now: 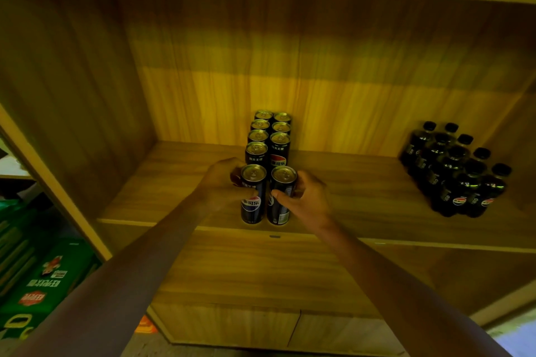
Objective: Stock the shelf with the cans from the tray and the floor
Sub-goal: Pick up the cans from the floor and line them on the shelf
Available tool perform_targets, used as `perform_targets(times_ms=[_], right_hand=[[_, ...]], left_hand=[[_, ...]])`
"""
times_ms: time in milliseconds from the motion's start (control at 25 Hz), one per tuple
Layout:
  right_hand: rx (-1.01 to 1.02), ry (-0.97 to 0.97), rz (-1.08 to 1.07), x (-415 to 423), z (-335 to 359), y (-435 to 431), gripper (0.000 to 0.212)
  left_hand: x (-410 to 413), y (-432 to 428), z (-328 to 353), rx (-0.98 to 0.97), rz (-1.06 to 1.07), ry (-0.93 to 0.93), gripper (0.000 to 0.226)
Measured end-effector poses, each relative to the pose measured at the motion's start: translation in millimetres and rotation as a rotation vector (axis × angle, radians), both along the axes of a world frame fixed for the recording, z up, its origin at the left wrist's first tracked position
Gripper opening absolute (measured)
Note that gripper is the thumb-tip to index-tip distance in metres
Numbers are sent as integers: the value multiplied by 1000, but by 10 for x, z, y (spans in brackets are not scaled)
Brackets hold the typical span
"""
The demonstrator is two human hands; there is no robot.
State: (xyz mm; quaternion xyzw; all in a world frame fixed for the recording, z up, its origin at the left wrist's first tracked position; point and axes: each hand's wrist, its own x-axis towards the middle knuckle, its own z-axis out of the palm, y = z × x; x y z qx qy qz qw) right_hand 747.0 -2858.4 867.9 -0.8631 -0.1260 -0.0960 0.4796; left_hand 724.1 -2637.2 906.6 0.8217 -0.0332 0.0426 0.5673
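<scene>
Two rows of black cola cans [268, 136] run from the back of the wooden shelf [362, 191] toward its front edge. My left hand [220, 182] grips the front can of the left row [253, 197] from its left side. My right hand [307, 200] grips the front can of the right row [280, 197] from its right side, thumb across its face. Both cans stand upright on the shelf board near the front edge, side by side. No tray or floor cans are in sight.
A cluster of several black cola bottles [455, 171] stands on the shelf's right side. Green drink cartons [43, 278] are stacked beyond the shelf's left wall [72, 113]. A lower cabinet front [261, 324] sits under the shelf.
</scene>
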Motion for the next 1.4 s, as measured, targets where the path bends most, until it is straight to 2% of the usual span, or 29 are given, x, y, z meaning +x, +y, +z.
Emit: perform_targets(times_ms=[320, 480, 1240, 1320, 1400], right_hand=[[-50, 37, 48, 351, 136, 87, 48], [-64, 37, 77, 519, 159, 106, 50], [-97, 58, 112, 601, 246, 136, 52], [-132, 71, 124, 574, 289, 135, 55], [-187, 68, 135, 527, 325, 110, 61]], left_hand=[[134, -131, -19, 202, 180, -48, 45], [164, -142, -15, 220, 215, -45, 49], [186, -142, 55, 296, 196, -28, 54], [173, -127, 69, 345, 185, -21, 59], [125, -96, 112, 475, 175, -5, 68]])
